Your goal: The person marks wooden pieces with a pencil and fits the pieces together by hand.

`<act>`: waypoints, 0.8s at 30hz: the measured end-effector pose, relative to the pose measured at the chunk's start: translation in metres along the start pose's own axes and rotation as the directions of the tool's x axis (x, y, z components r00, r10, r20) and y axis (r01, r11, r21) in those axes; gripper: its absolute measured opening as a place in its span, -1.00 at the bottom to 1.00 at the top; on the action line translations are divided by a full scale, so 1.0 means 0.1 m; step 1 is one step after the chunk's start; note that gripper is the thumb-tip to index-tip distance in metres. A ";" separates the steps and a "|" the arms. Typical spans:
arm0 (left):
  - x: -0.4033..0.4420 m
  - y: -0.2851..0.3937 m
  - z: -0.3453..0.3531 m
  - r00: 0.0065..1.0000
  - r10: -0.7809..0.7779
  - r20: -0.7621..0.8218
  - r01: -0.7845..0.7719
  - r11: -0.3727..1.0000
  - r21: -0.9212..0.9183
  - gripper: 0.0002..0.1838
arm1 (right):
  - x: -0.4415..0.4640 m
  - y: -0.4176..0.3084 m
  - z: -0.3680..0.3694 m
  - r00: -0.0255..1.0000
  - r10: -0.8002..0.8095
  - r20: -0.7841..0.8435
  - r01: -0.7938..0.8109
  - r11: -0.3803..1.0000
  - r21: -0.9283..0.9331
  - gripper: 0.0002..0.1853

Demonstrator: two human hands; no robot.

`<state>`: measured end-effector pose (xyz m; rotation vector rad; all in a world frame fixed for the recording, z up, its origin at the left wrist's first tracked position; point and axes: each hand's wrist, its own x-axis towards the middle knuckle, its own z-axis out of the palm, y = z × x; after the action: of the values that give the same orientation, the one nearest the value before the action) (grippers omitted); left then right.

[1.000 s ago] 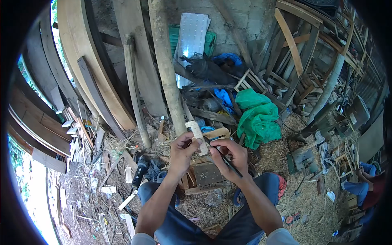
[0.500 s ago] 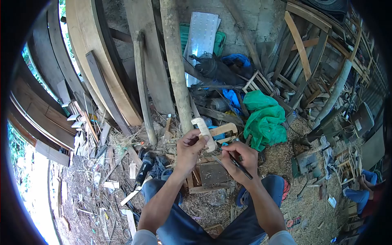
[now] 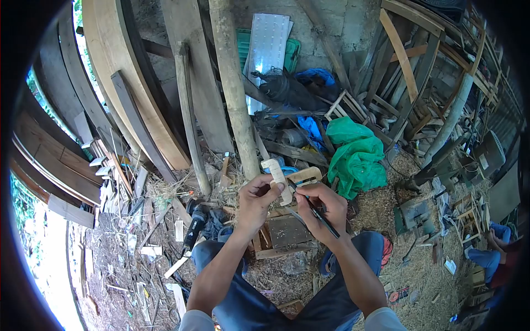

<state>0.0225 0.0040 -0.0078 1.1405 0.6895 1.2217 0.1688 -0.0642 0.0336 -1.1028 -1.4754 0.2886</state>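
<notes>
My left hand (image 3: pixel 256 203) grips a pale, C-shaped wooden piece (image 3: pixel 277 179) between thumb and fingers. My right hand (image 3: pixel 326 209) is closed around a slim dark pencil or pen (image 3: pixel 324 219), its upper end pointing back toward my wrist. The tip lies close to the wooden piece's right edge; whether it touches I cannot tell. Just behind the hands is a second light-brown wooden piece (image 3: pixel 306 175), curved at its end; its support is hidden. A thin grey strip (image 3: pixel 295 214) shows below the right hand's fingers.
Below my hands stands a low wooden block (image 3: pixel 287 234). A black power tool (image 3: pixel 194 225) lies to the left among wood scraps. A green plastic sheet (image 3: pixel 358 157) is bunched at right. Long boards (image 3: pixel 132 83) lean at the left. Another person's leg (image 3: pixel 486 256) shows at far right.
The view has shifted slightly. The second wooden piece appears turned and closer to my right hand's fingers. Both hands keep their holds, and the right fingers have moved slightly.
</notes>
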 end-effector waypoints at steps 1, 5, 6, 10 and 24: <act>0.00 -0.01 -0.01 1.000 -0.015 0.008 0.015 1.000 0.005 -0.87 | 0.00 0.00 0.00 1.000 0.004 0.008 -0.004 1.000 -0.007 -0.86; 0.00 0.00 -0.01 1.000 0.005 0.009 -0.005 1.000 -0.014 -0.86 | -0.01 -0.01 -0.01 0.999 0.029 0.027 -0.029 0.999 -0.017 -0.86; 0.00 0.00 -0.03 1.000 -0.009 0.002 0.009 1.000 -0.006 -0.85 | -0.01 0.00 -0.04 0.997 0.039 0.068 -0.037 0.999 -0.030 -0.86; 0.01 0.01 -0.04 1.000 -0.007 -0.007 0.006 0.999 -0.036 -0.85 | -0.03 0.02 -0.10 0.993 0.068 0.100 -0.067 0.998 -0.020 -0.90; 0.04 0.03 -0.06 0.999 -0.018 0.026 0.019 0.998 -0.059 -0.82 | 0.01 0.24 -0.17 0.997 -0.052 0.051 0.055 0.997 -0.046 -0.71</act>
<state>0.0174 0.0092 -0.0061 1.0965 0.6389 1.2021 0.1951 -0.0577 0.0213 -1.0992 -1.5603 0.2459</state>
